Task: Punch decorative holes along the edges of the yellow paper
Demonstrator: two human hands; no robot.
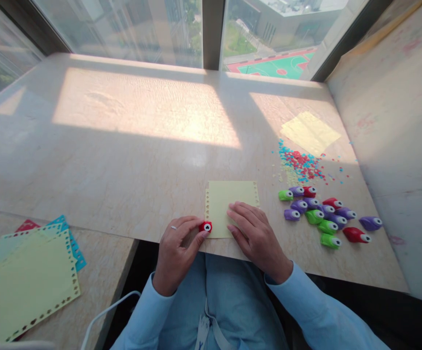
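Observation:
A pale yellow square of paper (pixel 220 201) lies flat near the table's front edge, with small punched shapes along its left edge and the upper part of its right edge. My left hand (pixel 179 248) grips a small red craft punch (pixel 206 226) between thumb and fingers, at the paper's lower left edge. Whether the punch is pressed down cannot be made out. Resting on the paper's right half, my right hand (pixel 256 233) has its fingers stretched out and holds nothing. It covers the paper's lower right corner.
Several purple, green and red craft punches (pixel 328 227) stand at the right. Behind them are scattered paper bits (pixel 301 165) and a yellow sheet (pixel 311 132). Punched coloured sheets (pixel 36 282) are stacked at the lower left, near a white cable (pixel 105 308). Windows border the table's back.

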